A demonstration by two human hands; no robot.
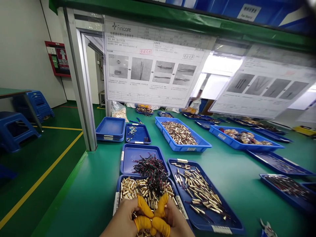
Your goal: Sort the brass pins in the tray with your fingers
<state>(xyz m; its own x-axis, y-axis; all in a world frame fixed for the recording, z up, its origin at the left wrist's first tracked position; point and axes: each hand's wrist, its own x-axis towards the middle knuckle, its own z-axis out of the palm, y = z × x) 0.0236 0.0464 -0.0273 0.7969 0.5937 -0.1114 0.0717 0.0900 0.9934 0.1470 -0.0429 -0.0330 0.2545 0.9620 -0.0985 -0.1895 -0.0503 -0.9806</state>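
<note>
My left hand (127, 215) and my right hand (175, 217) meet low in the head view, yellow covers on thumbs and fingertips. Both are closed in a pinch where the tips come together. A tiny brass-coloured glint shows between them; the fingers hide most of that part. Just beyond and beneath is a blue tray (119, 184) full of brass sleeves (132, 189). A tangle of thin black and red wires (154, 171) spills onto it from the blue tray (127, 153) behind. To the right, another blue tray (209, 171) carries brass sleeves with wires attached (197, 184).
Pliers (266, 228) lie at the lower right. Farther back are a deep blue bin (202, 144) of brass parts, stacked trays (111, 126) and a bin of bagged parts (247, 144). A metal post (82, 89) rises at left; instruction sheets (155, 89) hang ahead. Other people work across the table.
</note>
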